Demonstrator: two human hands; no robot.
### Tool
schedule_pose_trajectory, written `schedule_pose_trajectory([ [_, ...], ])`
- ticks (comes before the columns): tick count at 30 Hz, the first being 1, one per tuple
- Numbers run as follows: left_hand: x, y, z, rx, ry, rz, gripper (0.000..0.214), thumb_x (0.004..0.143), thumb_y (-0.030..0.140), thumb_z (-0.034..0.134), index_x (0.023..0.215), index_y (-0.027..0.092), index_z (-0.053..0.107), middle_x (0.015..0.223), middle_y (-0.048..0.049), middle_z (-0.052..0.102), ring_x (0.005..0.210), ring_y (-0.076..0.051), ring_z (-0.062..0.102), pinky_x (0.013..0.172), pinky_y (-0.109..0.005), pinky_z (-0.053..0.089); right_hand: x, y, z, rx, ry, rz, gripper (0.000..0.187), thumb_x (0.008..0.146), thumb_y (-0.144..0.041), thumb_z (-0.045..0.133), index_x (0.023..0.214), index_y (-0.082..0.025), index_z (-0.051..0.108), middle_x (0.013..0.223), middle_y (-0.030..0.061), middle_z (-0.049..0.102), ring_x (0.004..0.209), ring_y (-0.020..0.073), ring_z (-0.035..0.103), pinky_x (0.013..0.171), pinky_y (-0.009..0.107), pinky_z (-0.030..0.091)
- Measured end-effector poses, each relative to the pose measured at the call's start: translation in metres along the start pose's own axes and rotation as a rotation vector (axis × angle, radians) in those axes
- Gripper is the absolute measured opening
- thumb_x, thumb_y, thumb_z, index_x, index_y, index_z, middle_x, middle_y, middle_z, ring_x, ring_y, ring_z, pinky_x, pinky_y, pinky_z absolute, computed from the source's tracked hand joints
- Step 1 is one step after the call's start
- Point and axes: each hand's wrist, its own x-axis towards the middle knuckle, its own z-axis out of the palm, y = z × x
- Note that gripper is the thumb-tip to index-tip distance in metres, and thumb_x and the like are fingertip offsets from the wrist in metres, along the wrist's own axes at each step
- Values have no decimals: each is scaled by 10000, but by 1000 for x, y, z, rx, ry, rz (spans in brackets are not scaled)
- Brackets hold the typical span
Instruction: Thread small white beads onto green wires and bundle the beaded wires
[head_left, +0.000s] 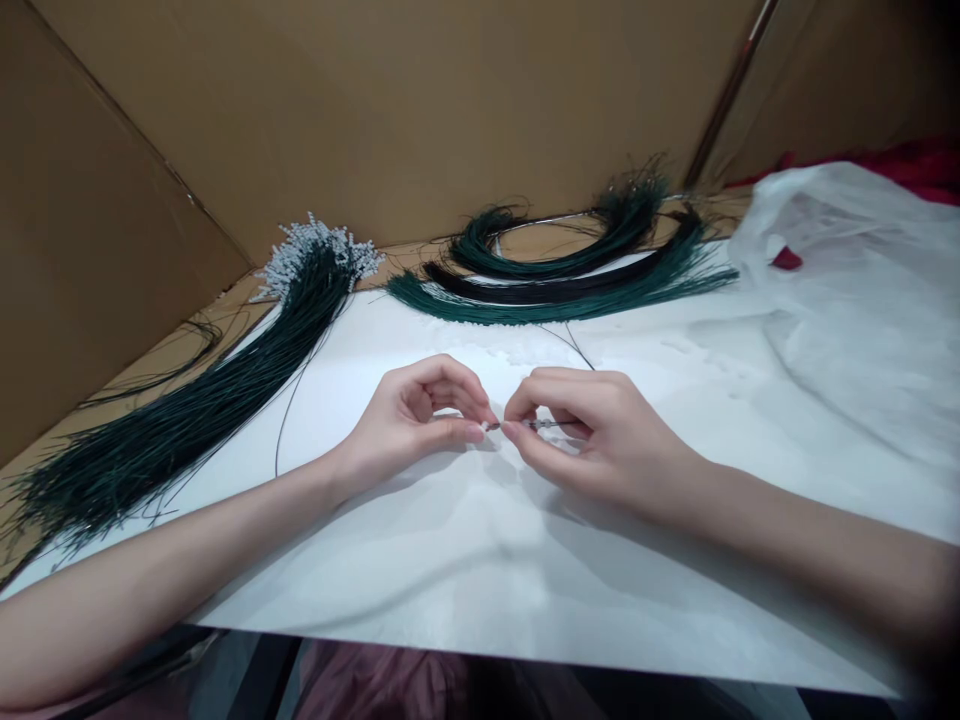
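Note:
Over the white tabletop point(420, 550) my two hands meet, fingertips almost touching. My left hand point(420, 405) pinches a tiny white bit point(491, 427) between thumb and forefinger. Closed in a pinch, my right hand point(607, 425) grips a thin dark wire point(553, 424) with small whitish pieces along it, which runs back under its fingers. Whether the white bit is fixed to this wire is too small to tell. Beyond the hands, a couple of loose dark wires point(574, 345) lie on the white surface.
At left lies a thick bundle of dark green wires point(255, 380) with white beaded tips point(322, 250). Curved green and black wire bundles point(562, 290) rest at the back. A translucent plastic bag point(847, 300) covers the right side, near red material point(907, 170). Cardboard walls point(412, 100) stand behind.

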Motion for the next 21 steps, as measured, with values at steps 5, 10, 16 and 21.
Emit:
schedule_pose_trajectory([
  [5,0,0,0,3,3,-2,234,745,97,805,913,164,656,854,-21,726,820,-135,690,788,-250,572,0,0,0,1,0,-5,91,800,-73,623,742,-133,660,658,-38,548,514,53,320,540,226,302],
  [10,1,-1,0,3,2,-5,240,747,104,805,920,166,652,853,-23,729,814,-138,690,775,-251,576,0,1,0,-1,0,-19,99,799,-72,617,734,-142,643,654,-40,546,515,57,319,541,226,298],
  [16,0,0,0,-1,9,-11,249,740,126,812,925,164,649,850,-34,731,808,-147,693,771,-258,578,0,0,0,-3,-12,-22,108,799,-78,607,728,-158,619,655,-38,547,522,66,329,546,230,297],
  [21,1,1,0,4,19,-15,257,733,147,821,921,161,646,841,-38,726,802,-152,695,769,-266,582,-1,0,0,-11,-18,-21,112,804,-87,596,728,-168,610,655,-32,547,524,75,335,547,236,296],
])
